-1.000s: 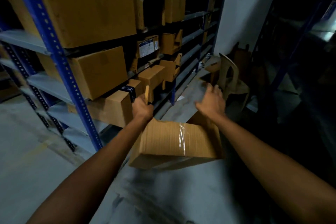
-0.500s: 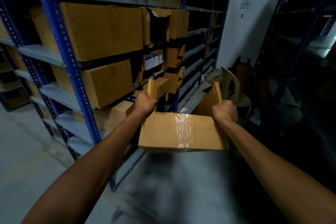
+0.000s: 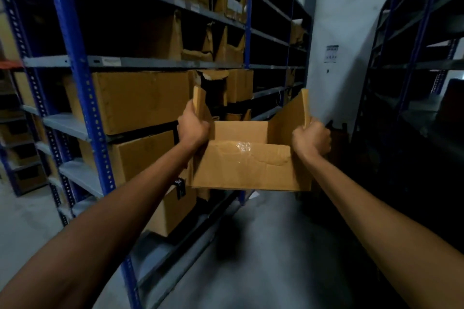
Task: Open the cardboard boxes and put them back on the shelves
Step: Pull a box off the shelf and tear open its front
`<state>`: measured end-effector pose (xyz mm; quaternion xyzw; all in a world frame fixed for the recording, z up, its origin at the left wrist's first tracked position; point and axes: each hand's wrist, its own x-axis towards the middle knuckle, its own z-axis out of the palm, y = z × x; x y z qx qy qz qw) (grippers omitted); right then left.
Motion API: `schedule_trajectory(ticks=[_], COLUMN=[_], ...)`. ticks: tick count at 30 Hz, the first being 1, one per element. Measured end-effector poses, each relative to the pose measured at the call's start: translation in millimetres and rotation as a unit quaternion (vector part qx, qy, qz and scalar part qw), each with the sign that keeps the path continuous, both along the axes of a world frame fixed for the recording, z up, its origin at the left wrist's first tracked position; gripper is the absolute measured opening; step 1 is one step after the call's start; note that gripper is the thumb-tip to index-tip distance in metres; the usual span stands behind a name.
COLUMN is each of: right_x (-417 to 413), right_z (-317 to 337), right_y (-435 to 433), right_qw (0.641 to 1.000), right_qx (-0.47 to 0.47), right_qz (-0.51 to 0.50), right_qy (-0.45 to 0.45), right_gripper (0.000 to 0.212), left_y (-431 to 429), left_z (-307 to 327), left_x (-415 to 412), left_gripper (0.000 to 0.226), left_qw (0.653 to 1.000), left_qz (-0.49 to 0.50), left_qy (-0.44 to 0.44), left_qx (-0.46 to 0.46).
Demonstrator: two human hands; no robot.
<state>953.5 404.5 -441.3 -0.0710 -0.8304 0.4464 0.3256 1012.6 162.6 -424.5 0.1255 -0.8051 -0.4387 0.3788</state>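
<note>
An open brown cardboard box (image 3: 248,168) with clear tape on its near side hangs in the air in the aisle, at about chest height. My left hand (image 3: 192,128) grips its raised left flap. My right hand (image 3: 311,139) grips the raised right flap. The box's inside shows and looks empty. To the left stands the blue-posted shelf rack (image 3: 85,98), with closed brown boxes (image 3: 140,98) on its middle levels and torn, opened boxes (image 3: 213,42) higher up.
A second dark rack (image 3: 416,63) lines the right side of the aisle. A white wall with a paper notice (image 3: 331,54) closes the far end. Grey concrete floor (image 3: 276,246) runs between the racks.
My right hand took hold of the right flap. Both hands lifted the box from low near the floor up to mid-shelf height, and my view tilted upward.
</note>
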Motion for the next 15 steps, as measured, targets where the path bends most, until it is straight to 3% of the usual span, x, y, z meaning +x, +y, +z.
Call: schedule_trajectory(ticks=[15], right_x=[-12], right_z=[138], right_y=[-5], right_qw=[0.979], right_qx=[-0.043], right_qz=[0.064], right_qy=[0.189], right_gripper=[0.009], left_y=[1], left_z=[146], left_x=[15], left_gripper=[0.056], left_qw=[0.971], left_qz=[0.088], left_qy=[0.197], left_qx=[-0.101])
